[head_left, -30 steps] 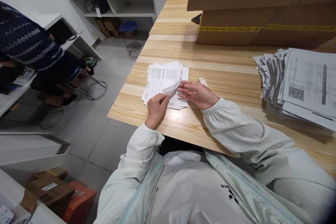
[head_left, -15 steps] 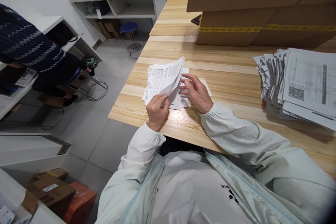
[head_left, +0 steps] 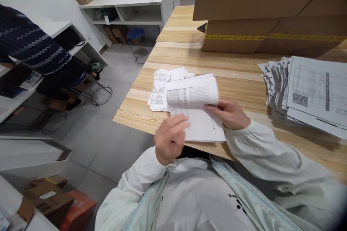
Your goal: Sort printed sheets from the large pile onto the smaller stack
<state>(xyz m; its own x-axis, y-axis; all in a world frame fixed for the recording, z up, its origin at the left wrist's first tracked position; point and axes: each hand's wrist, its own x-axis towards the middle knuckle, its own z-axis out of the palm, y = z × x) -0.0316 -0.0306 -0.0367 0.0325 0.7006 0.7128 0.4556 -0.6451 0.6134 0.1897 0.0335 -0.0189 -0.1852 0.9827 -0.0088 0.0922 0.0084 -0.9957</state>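
a printed sheet (head_left: 196,110) is lifted just above the near edge of the table (head_left: 244,79), its top curling over. the right hand (head_left: 230,113) grasps its right side, fingers closed on the paper. the left hand (head_left: 170,139) (blurred) touches the lower left corner, fingers curled against it; whether they grip it, i cannot tell. just behind lies a small pile (head_left: 162,86) of sheets. a bigger stack (head_left: 309,94) sits well to the right, below boxes (head_left: 271,11). a person (head_left: 32,50) sits at far left.
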